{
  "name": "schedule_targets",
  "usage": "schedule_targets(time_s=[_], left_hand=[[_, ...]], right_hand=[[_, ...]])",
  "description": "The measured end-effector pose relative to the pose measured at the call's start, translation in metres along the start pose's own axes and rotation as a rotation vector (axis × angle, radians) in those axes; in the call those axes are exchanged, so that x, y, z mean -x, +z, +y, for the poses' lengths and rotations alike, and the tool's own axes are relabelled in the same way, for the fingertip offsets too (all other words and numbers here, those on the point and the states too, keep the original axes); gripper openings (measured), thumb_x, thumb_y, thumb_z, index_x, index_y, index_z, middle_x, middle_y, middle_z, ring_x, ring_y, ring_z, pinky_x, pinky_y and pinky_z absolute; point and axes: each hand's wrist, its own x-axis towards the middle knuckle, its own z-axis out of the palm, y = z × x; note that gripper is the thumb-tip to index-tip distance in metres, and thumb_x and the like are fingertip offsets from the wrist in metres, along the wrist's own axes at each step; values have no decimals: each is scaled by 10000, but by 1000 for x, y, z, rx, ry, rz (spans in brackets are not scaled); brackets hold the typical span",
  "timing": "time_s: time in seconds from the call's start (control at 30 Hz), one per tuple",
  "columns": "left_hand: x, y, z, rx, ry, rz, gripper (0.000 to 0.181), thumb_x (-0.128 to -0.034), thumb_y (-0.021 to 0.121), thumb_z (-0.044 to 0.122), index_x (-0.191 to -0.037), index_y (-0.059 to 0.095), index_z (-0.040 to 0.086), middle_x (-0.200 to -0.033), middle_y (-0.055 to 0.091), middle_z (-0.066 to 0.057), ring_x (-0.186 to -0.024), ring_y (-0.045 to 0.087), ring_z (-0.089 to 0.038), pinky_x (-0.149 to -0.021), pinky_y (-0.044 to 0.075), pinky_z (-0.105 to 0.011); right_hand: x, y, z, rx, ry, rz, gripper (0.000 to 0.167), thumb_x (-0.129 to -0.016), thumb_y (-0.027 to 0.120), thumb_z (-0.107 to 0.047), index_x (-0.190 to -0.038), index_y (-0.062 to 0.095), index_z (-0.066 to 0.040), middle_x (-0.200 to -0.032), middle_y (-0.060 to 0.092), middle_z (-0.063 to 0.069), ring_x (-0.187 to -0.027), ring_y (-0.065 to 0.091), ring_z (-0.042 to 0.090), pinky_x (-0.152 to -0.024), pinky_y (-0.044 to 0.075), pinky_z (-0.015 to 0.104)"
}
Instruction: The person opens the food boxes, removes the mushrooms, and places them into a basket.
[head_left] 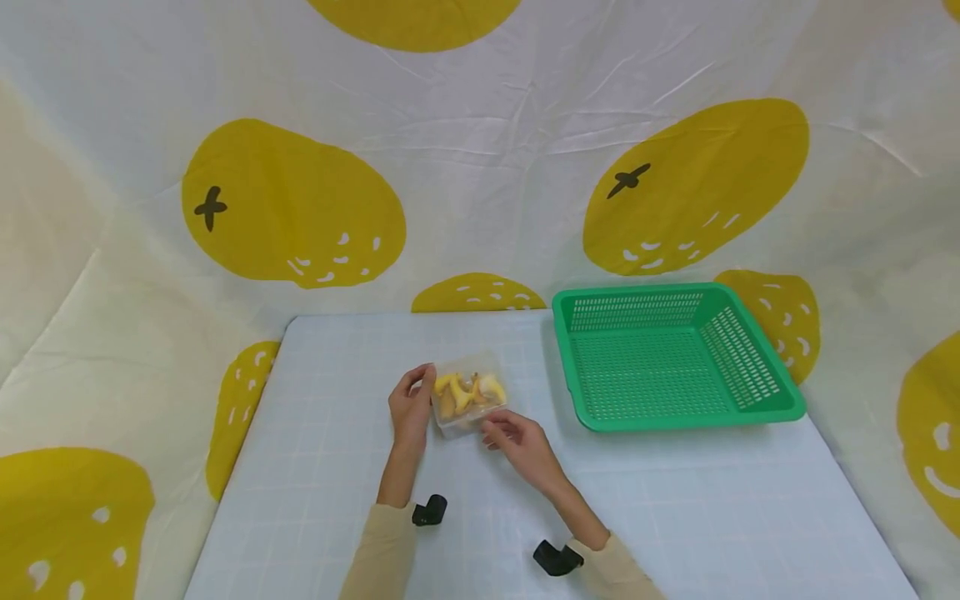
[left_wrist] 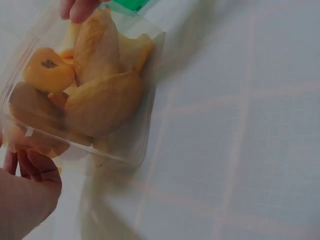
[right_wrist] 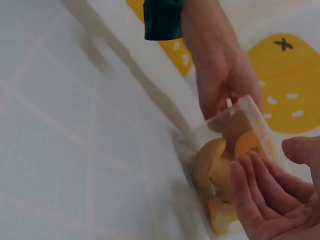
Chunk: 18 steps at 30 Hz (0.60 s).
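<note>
Where patterned cloth (head_left: 480, 125) backs the counter (head_left: 315, 467), a green basket (head_left: 637, 375) stands right

Left of the basket sits the clear box (head_left: 453, 428). At its left edge the left hand (head_left: 410, 412) pinches the rim; the right hand (head_left: 517, 442), relaxed and loosely bent, is at the near right corner, though whether it touches is hard to tell. Inside lie yellow, orange and brown pieces (left_wrist: 104, 102).

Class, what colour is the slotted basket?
Green; the basket shows best in the head view.

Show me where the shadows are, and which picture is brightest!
Head view: brightest, faint shadow left of the green basket; left wrist view: dimmer, soft shadows on the cloth beside the clear box; right wrist view: also dim, long shadow streak across the cloth.
</note>
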Motion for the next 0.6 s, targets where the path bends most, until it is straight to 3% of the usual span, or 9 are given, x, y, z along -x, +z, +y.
schedule_targets(time_s=[0.13,0.23,0.4,0.6], left_hand=[[2,-1,-3,-62,25,7,412,-971,726,386,-1201,717,44,-1138,656,-51,-757,573,-73,-640,465,-175],[4,-7,-5,-140,55,-30,454,-977,700,444,-1229,708,66,-1183,659,-80,-835,595,-108,-673,474,-185],[6,-26,-13,-249,105,-208,542,-971,714,435,-1412,601,141,-1346,603,-68,-1062,604,-197,-807,497,-241],[5,-46,-20,-335,240,-448,777,-910,810,168,-1567,398,112,-1535,454,-103,-1247,557,-299,-989,496,-414]], right_hand=[[-3,3,1,-29,46,-18,304,-1051,617,-207,-1208,675,46,-1115,705,280,-977,694,438,-842,594,418],[-4,5,1,-80,70,-27,305,-1059,601,-194,-1204,672,65,-1139,691,302,-1002,684,459,-863,588,432],[-6,7,0,-176,114,-38,327,-1064,590,-185,-1215,656,97,-1164,676,319,-1022,684,433,-890,577,459],[-6,5,0,-243,175,-39,377,-1070,580,-225,-1242,642,105,-1182,685,285,-1037,693,364,-901,580,410]])
